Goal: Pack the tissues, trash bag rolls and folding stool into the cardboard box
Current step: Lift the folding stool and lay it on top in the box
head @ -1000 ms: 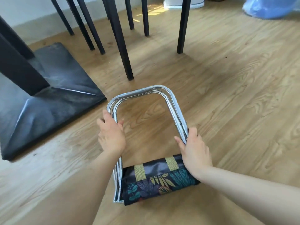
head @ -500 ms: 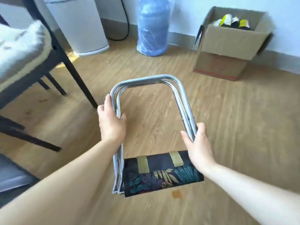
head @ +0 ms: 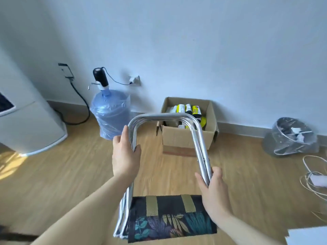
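Note:
I hold the folded folding stool (head: 164, 119) flat in front of me, its chrome legs pointing away and its dark leaf-print fabric seat nearest me. My left hand (head: 124, 154) grips the left chrome leg. My right hand (head: 213, 191) grips the right leg lower down. Beyond the stool's top bar, an open cardboard box (head: 178, 138) stands against the wall. Inside it are several yellow-and-black trash bag rolls (head: 192, 109) and something white, partly hidden by the stool frame.
A blue water jug (head: 110, 115) with a pump stands left of the box, a white appliance (head: 26, 124) further left. A plastic-lined bin (head: 290, 137) lies right of the box, with white cables (head: 313, 177) on the wooden floor.
My view has swung up and to the right, from table legs to the wall, and the box has come to the centre, behind the stool's top bar. Both hands keep their grip on the stool.

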